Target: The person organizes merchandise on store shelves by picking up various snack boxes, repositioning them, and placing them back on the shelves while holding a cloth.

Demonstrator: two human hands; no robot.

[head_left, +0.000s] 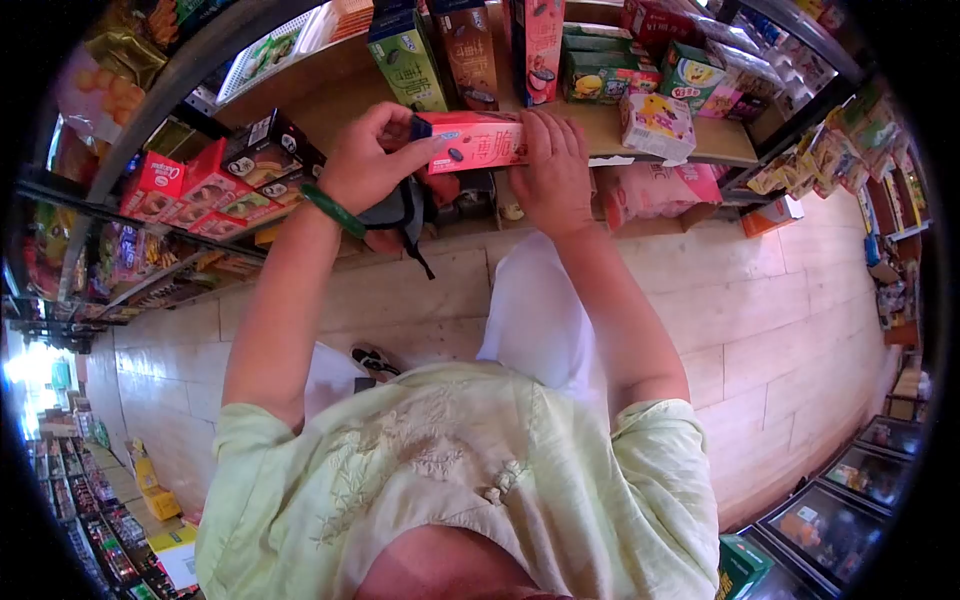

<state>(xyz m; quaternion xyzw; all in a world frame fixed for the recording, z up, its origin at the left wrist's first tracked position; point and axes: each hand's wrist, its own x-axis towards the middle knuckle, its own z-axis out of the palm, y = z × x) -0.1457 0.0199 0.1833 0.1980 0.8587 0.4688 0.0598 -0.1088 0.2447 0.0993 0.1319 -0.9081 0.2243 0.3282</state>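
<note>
A pink-red biscuit box (485, 147) with a dark end lies level between my two hands, in front of the shelf. My left hand (368, 165), below which a green bangle sits on the wrist, grips the box's left end between thumb and fingers. Over the right end of the box, my right hand (553, 172) has its fingers wrapped across the top. Behind the box, a green box (410, 65), a brown box (470, 58) and a similar pink box (541, 50) stand upright on the wooden shelf (330, 85).
A small white-and-purple box (658, 127) sits at the shelf's front edge, right of my hand. Red boxes (205, 185) fill the left shelf. Pink bags (660, 192) lie on the lower shelf. Dark-framed cases (835, 520) stand at the lower right, beside the tiled floor (760, 310).
</note>
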